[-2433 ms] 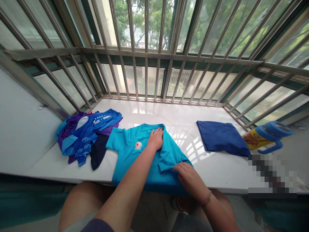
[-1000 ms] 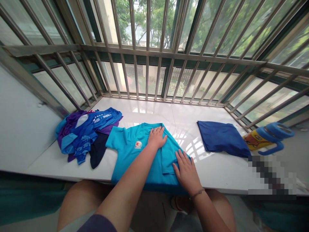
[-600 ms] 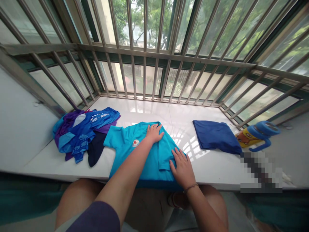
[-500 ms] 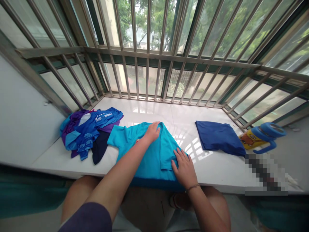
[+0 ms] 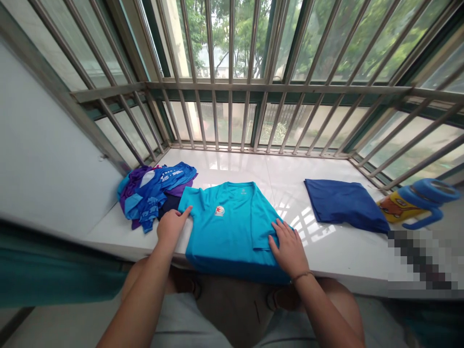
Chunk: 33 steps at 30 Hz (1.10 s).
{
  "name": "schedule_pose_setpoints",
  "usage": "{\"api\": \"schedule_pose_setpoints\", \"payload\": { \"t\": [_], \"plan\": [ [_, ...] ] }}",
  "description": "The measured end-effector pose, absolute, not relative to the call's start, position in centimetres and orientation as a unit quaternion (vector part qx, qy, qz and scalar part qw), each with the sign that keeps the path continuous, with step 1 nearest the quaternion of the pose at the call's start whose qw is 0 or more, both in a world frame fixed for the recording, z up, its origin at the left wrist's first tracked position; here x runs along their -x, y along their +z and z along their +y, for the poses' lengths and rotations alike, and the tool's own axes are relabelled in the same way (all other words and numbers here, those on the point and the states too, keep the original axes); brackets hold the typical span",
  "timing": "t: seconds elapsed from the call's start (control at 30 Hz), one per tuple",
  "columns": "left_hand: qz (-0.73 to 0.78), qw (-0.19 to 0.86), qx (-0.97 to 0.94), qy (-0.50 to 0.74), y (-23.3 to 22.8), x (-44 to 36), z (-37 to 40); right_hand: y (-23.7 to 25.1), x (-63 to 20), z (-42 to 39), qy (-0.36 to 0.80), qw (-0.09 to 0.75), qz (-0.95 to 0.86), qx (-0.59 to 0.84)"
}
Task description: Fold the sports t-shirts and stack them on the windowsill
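Note:
A turquoise T-shirt (image 5: 228, 232) lies spread on the white ledge, neckline toward the window and lower part hanging over the front edge. A small red and white print shows on its chest. The right sleeve side is folded inward along a straight crease. At the left sleeve's hem, my left hand (image 5: 171, 228) is closed on the cloth, its thumb on top and its other fingers partly hidden. My right hand (image 5: 290, 245) rests flat and open on the shirt's right sleeve, fingers spread.
On the left is a crumpled heap of blue and purple clothes (image 5: 155, 191). To the right lies a folded navy cloth (image 5: 344, 203), beside a blue and yellow bottle (image 5: 409, 205). A blurred-out patch (image 5: 416, 266) covers something at the right front. Metal window bars (image 5: 232, 87) stand behind the ledge (image 5: 232, 166).
My left hand has gone from the shirt's collar to its left sleeve, uncovering the chest print. My right hand stays on the right sleeve. The view has shifted a little.

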<state>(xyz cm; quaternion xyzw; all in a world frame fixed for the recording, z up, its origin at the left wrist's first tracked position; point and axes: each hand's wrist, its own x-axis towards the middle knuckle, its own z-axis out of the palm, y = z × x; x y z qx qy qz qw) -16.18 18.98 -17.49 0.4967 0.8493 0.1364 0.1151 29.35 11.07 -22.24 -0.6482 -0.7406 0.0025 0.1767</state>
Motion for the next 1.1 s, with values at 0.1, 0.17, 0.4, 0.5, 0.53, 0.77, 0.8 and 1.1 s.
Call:
{"api": "schedule_pose_setpoints", "payload": {
  "t": [0.1, 0.17, 0.4, 0.5, 0.53, 0.77, 0.8, 1.1],
  "plan": [
    [0.842, 0.111, -0.512, 0.128, -16.9, 14.7, 20.2, -22.0, -29.3, 11.1, 0.005, 0.172, -0.741, 0.649],
    [0.838, 0.107, -0.52, 0.127, -16.2, 13.9, 20.8, -21.9, -29.3, 11.0, 0.007, 0.166, -0.74, 0.651],
    [0.696, 0.033, -0.645, 0.315, -15.2, 10.3, 17.8, -21.8, -29.1, 11.0, 0.007, 0.164, -0.736, 0.656],
    [0.538, 0.077, -0.783, 0.303, -16.2, 9.3, 14.9, -21.9, -29.2, 11.0, 0.009, 0.162, -0.736, 0.657],
    [0.484, 0.092, -0.823, 0.283, -16.6, 9.2, 14.0, -22.0, -29.2, 11.0, 0.008, 0.163, -0.737, 0.655],
    [0.445, 0.138, -0.861, 0.203, -18.7, 11.2, 11.5, -22.1, -29.4, 11.1, 0.007, 0.168, -0.742, 0.649],
    [0.458, 0.138, -0.852, 0.213, -18.9, 11.6, 11.7, -22.1, -29.4, 11.1, 0.008, 0.166, -0.742, 0.649],
    [0.523, 0.151, -0.81, 0.218, -20.1, 13.1, 14.4, -17.9, -26.6, 12.6, -0.011, 0.203, -0.738, 0.643]
  ]
}}
